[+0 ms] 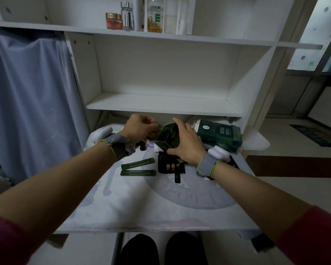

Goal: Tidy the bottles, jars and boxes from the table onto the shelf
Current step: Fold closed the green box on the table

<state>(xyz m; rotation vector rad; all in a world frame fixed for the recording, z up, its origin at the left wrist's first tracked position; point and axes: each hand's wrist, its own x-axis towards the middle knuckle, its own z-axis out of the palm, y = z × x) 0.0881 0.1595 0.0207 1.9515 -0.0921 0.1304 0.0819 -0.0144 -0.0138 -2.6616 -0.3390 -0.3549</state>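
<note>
From the head camera, both hands meet over the back of the table point(141, 203), just below the shelf point(161, 107), whose lowest board lies bare above them. The right hand point(186, 144) grips a dark green box point(168, 137) from its right side, fingers curled over the top and thumb pressed along the lower edge, so the box is held tilted with one end turned up and to the left. The left hand point(139, 129) is at that end, its fingertips pinching a green strip point(158, 127); I cannot tell whether this is the box's flap or a loose sachet. Both wrists wear grey bands. On the cloth in front of the box lie two green sachets point(138, 168), one just behind the other, and beside them to the right a cluster of black tubes point(170, 166). Behind the right hand a larger green mask box point(220, 135) lies flat at the table's back right corner. On the upper board stand an orange jar point(114, 21), a silver-capped bottle point(127, 16), a yellow bottle point(155, 16) and a white bottle point(182, 20), close together in a row. A blue curtain point(27, 92) hangs to the left.
</note>
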